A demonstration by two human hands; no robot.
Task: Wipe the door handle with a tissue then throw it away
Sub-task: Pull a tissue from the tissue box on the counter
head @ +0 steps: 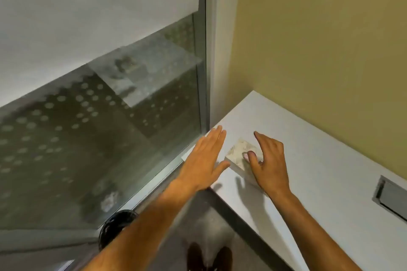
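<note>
A small pale tissue box (236,156) with a marbled top sits on the white desk (319,171) near its left end. My right hand (267,160) rests over the box's right side, thumb touching the opening on top, fingers spread. Just left of the box, my left hand (206,157) lies flat with fingers straight and holds nothing. No loose tissue shows. The door handle is out of view.
A glass wall (99,127) with a frosted upper band and a metal frame (203,61) stands to the left. A black bin (114,226) sits on the floor below my left forearm. A yellow wall backs the desk. A metal cable hatch (391,196) is at the right.
</note>
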